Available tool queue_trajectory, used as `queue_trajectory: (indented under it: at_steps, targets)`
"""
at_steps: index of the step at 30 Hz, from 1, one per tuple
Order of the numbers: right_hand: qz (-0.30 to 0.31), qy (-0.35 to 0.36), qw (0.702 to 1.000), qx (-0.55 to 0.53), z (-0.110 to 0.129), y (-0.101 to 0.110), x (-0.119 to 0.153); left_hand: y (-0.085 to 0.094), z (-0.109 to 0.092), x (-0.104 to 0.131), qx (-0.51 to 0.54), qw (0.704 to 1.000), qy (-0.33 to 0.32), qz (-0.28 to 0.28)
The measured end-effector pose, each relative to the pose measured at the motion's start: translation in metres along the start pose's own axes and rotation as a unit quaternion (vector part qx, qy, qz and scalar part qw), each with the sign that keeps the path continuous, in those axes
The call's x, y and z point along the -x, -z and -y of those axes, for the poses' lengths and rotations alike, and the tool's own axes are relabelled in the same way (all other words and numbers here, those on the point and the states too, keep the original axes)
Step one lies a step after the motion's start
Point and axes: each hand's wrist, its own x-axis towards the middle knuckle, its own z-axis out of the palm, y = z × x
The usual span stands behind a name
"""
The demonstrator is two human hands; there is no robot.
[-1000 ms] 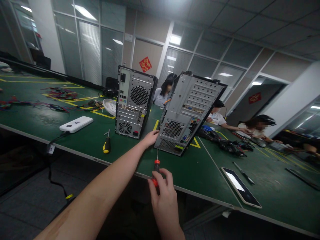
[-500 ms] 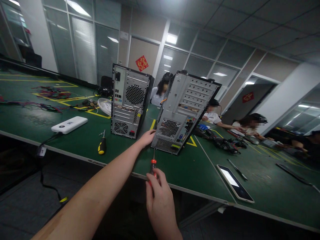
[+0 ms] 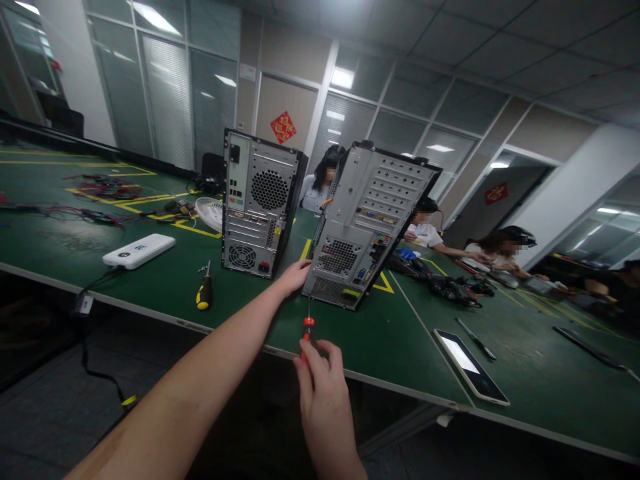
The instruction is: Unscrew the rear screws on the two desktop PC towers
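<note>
My right hand is closed around the handle of a red and black screwdriver. Its thin shaft points up, with the tip at the lower left rear corner of a grey desktop computer tower. Against the lower left side of that tower lies my left hand, its fingers mostly hidden by the case edge. A second computer tower stands just to the left, its rear panel facing me. On the green table, a yellow and black screwdriver lies left of my forearm, with small screws near its tip.
A white power bank with a black cable lies at the left. Wires and a white basket are farther back. At the right are a phone-like device, a pen and black cables. Several people sit across the table.
My right hand has shifted slightly right, and its fingers have turned on the screwdriver handle. The left hand and both towers stay in place.
</note>
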Motion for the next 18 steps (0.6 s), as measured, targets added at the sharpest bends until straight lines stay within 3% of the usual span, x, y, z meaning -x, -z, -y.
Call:
queue_trajectory:
  at_steps: [9, 18]
  targets:
    - [0.051, 0.033, 0.998, 0.035, -0.0014, -0.0031, 0.0047, 0.0002, -0.0005, 0.0002, -0.006, 1.000, -0.011, 0.005]
    - [0.041, 0.024, 0.999, 0.023, 0.0002, -0.0026, 0.0036, 0.0011, -0.0027, 0.0013, 0.002, 1.000, -0.006, 0.010]
